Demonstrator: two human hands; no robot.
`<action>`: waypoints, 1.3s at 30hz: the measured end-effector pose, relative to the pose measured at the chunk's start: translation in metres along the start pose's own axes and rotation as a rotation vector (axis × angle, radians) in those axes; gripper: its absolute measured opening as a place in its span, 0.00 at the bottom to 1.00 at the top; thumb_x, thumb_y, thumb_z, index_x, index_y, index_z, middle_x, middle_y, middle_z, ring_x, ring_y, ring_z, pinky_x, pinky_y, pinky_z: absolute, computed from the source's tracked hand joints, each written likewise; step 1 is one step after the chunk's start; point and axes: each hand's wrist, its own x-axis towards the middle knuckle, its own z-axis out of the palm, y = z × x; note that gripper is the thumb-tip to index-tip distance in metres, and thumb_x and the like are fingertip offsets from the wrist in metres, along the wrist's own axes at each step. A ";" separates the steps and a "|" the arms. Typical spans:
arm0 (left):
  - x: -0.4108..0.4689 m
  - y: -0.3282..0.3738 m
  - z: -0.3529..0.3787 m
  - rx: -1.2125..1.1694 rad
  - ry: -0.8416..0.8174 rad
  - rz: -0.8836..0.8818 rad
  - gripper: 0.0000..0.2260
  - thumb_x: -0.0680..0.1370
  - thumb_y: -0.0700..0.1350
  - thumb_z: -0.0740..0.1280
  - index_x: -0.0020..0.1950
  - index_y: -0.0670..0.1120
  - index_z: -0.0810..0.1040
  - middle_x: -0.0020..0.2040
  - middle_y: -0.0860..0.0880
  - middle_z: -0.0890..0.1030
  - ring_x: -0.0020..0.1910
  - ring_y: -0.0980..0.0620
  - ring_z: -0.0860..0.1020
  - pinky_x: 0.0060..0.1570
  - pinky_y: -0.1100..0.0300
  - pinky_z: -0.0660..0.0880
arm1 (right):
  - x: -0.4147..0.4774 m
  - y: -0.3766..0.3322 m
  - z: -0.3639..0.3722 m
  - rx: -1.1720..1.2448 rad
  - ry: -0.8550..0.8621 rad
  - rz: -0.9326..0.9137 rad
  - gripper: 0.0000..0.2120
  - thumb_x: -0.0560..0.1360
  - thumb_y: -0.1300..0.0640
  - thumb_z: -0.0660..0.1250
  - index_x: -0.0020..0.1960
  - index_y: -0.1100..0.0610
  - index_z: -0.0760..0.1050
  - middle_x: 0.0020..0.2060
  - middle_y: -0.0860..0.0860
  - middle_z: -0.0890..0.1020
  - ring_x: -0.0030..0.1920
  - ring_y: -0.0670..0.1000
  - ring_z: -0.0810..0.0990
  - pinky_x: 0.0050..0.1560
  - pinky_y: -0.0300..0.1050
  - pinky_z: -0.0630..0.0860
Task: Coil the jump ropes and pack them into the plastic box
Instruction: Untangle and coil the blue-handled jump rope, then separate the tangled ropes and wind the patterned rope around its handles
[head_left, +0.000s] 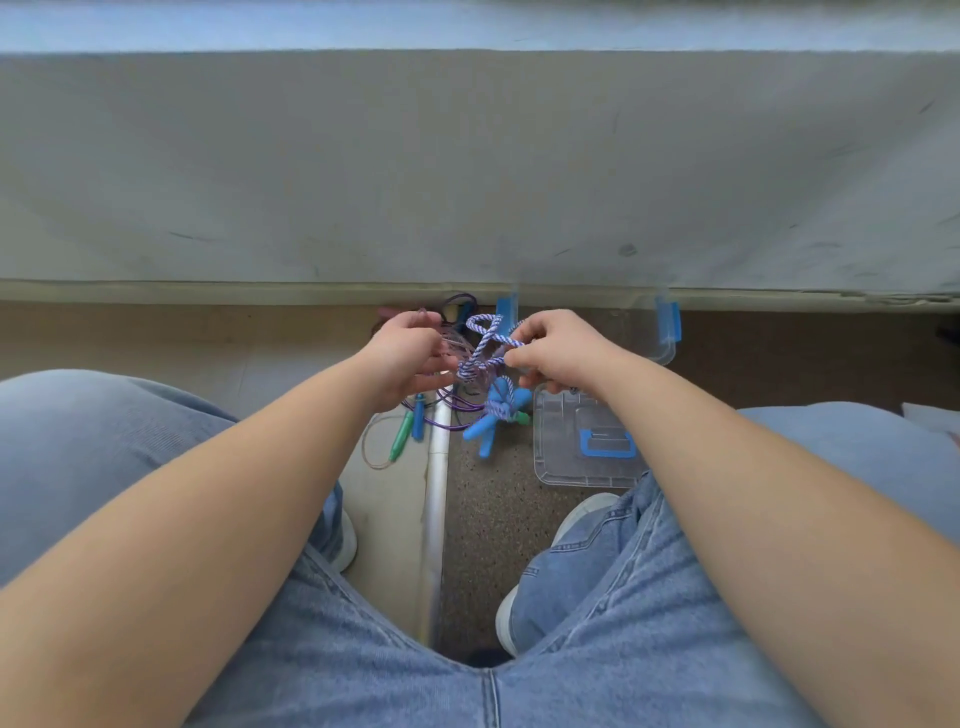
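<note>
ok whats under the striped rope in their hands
Below the striped rope are blue handles and, on the floor, loops of purple rope. The left hand covers more of the purple rope.

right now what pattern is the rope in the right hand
Blue-and-white twisted stripes on the rope, clearest in the head view.
</note>
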 end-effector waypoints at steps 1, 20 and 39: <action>0.000 -0.001 0.001 0.011 0.007 0.013 0.16 0.80 0.33 0.57 0.65 0.46 0.71 0.48 0.42 0.78 0.37 0.50 0.81 0.37 0.55 0.83 | -0.001 0.000 0.001 -0.022 -0.009 -0.013 0.08 0.75 0.62 0.72 0.53 0.56 0.77 0.42 0.53 0.83 0.38 0.51 0.86 0.27 0.41 0.75; -0.002 0.003 0.004 -0.143 -0.223 0.205 0.21 0.78 0.29 0.63 0.68 0.46 0.73 0.47 0.42 0.75 0.36 0.48 0.75 0.35 0.58 0.75 | 0.014 0.007 0.013 -0.505 -0.101 -0.220 0.20 0.75 0.46 0.73 0.65 0.50 0.77 0.54 0.48 0.80 0.51 0.49 0.79 0.48 0.43 0.73; -0.002 0.000 0.000 0.224 0.035 0.272 0.09 0.81 0.45 0.65 0.43 0.47 0.68 0.42 0.42 0.78 0.29 0.48 0.77 0.35 0.55 0.76 | 0.007 0.000 0.000 -0.396 0.007 -0.125 0.21 0.74 0.58 0.66 0.66 0.48 0.78 0.61 0.53 0.77 0.49 0.51 0.76 0.44 0.40 0.70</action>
